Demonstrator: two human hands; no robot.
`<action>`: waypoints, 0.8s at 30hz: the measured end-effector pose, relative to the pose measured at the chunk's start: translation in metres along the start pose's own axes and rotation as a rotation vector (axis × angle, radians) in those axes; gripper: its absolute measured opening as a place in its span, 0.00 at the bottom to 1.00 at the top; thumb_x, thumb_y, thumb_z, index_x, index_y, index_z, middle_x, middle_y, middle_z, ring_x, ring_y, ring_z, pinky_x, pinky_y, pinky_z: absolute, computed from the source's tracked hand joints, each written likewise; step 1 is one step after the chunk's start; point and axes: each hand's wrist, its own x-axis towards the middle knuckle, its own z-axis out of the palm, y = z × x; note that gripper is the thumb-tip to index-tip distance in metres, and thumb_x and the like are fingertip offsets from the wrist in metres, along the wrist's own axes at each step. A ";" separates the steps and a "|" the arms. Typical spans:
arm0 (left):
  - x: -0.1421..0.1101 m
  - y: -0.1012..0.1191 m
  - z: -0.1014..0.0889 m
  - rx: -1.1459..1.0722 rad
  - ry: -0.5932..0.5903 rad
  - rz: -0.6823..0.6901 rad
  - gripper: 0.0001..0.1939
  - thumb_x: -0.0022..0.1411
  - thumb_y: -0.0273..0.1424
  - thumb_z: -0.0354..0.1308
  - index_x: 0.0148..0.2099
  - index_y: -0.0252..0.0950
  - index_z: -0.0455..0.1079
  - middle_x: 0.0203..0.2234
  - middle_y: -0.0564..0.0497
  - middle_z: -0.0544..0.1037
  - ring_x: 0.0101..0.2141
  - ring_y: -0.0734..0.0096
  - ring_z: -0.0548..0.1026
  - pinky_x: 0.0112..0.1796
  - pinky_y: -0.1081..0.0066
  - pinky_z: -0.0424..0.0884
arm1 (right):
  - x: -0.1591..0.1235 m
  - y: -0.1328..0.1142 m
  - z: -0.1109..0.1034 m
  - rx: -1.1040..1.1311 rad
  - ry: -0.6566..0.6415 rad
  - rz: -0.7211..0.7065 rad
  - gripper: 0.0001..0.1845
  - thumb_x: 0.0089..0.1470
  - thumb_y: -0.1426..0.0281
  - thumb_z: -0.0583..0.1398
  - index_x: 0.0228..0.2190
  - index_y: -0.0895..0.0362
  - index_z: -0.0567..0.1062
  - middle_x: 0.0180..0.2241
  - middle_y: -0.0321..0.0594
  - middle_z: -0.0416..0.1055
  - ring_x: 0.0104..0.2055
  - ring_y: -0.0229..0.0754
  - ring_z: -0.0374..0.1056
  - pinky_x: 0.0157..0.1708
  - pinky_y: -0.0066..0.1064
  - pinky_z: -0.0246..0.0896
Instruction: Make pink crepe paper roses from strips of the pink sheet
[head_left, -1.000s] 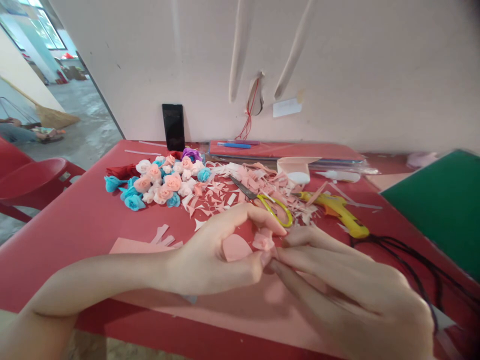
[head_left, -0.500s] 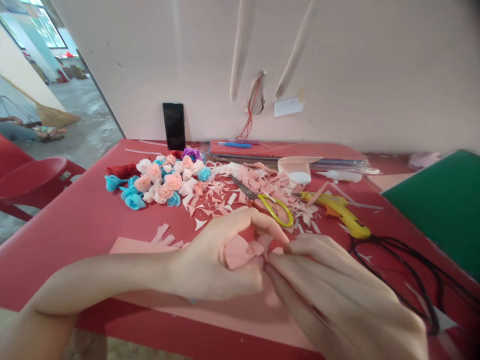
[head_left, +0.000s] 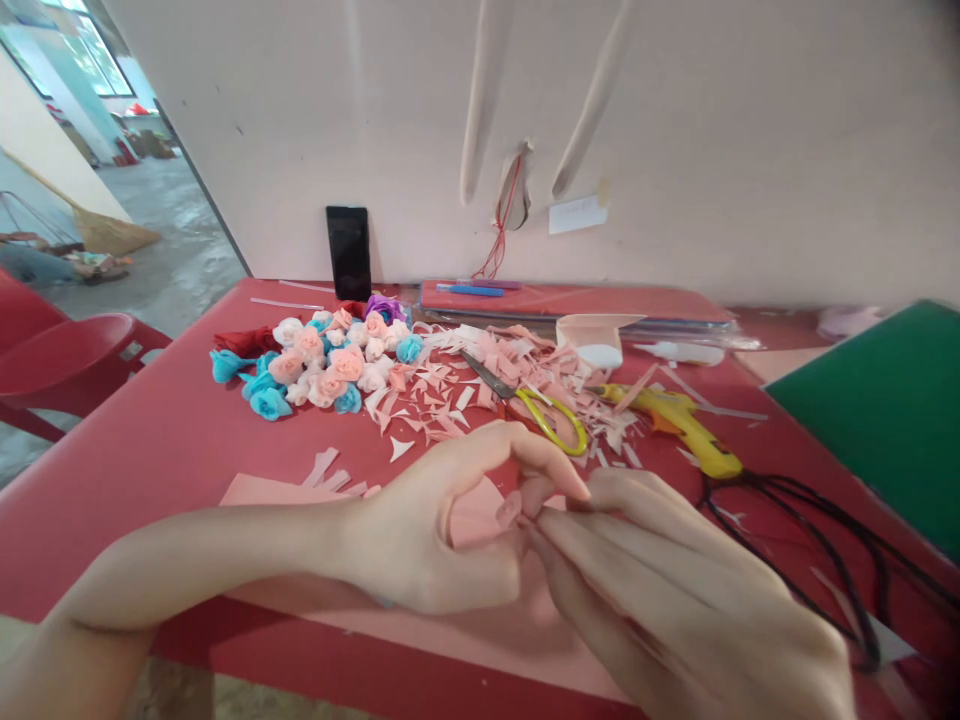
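Between my hands is a small pink paper flower [head_left: 511,510], its strip partly curled. My left hand [head_left: 435,520] curves around it, thumb below and fingers above, pinching at its edge. From the right, the fingertips of my right hand [head_left: 660,570] pinch the flower's base; part of it is hidden behind the fingers. Under both hands lies a pink paper sheet [head_left: 300,590]. Just beyond them are scissors [head_left: 551,420] with yellow handles, resting on pink and white paper scraps [head_left: 431,395].
A yellow glue gun [head_left: 686,425] with black cable lies to the right. Finished paper flowers [head_left: 330,365] are heaped at the left. A phone [head_left: 349,252] leans on the wall. A green board [head_left: 877,410] stands at far right, a red chair [head_left: 82,350] at far left.
The pink strip in my fingers has turned and curled closer in, with less of its flat petal showing. My left index finger has shifted slightly right; both hands otherwise stay in place.
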 end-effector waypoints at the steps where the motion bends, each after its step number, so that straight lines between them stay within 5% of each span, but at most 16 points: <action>1: 0.000 0.000 0.000 0.006 -0.002 0.004 0.20 0.44 0.14 0.48 0.40 0.37 0.60 0.29 0.53 0.61 0.31 0.75 0.63 0.33 0.74 0.66 | 0.000 0.000 -0.001 0.007 0.021 0.002 0.14 0.54 0.81 0.52 0.24 0.55 0.70 0.16 0.34 0.68 0.22 0.39 0.67 0.24 0.31 0.65; 8: 0.001 -0.001 0.000 0.131 0.062 0.047 0.22 0.48 0.16 0.51 0.45 0.39 0.58 0.32 0.52 0.63 0.33 0.74 0.66 0.36 0.72 0.68 | 0.002 0.006 -0.004 0.187 0.162 -0.007 0.14 0.49 0.82 0.56 0.33 0.53 0.73 0.20 0.35 0.72 0.25 0.42 0.69 0.25 0.33 0.68; 15: 0.004 0.002 0.001 0.098 0.176 -0.015 0.11 0.55 0.20 0.53 0.40 0.36 0.60 0.32 0.53 0.65 0.34 0.76 0.68 0.37 0.73 0.68 | 0.006 0.017 0.003 0.649 0.116 0.351 0.13 0.52 0.77 0.58 0.23 0.50 0.77 0.18 0.31 0.72 0.21 0.35 0.67 0.23 0.26 0.68; 24: 0.006 -0.001 0.001 0.039 0.262 -0.116 0.04 0.56 0.23 0.53 0.34 0.35 0.61 0.29 0.54 0.66 0.30 0.79 0.68 0.29 0.76 0.66 | 0.003 0.018 0.007 0.862 0.061 0.474 0.10 0.53 0.73 0.59 0.23 0.52 0.77 0.19 0.32 0.70 0.21 0.33 0.66 0.22 0.24 0.66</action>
